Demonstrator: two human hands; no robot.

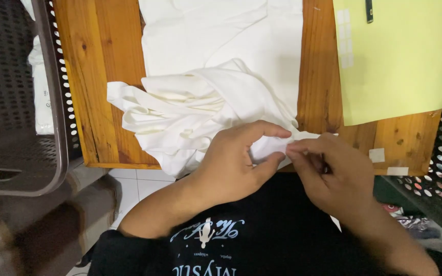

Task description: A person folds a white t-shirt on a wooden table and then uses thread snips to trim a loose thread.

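A bunched white garment lies across a small wooden table, its folds heaped toward the near edge. My left hand pinches a fold of the white cloth between thumb and fingers at the table's front edge. My right hand meets it from the right, fingertips closed on the same bit of cloth. The part of the fabric between the two hands is mostly hidden by my fingers.
A pale yellow sheet carrying small white stickers covers the table's right side, with a dark pen-like object at its top. Two white stickers sit on the wood nearby. Dark perforated plastic baskets flank the table on both sides.
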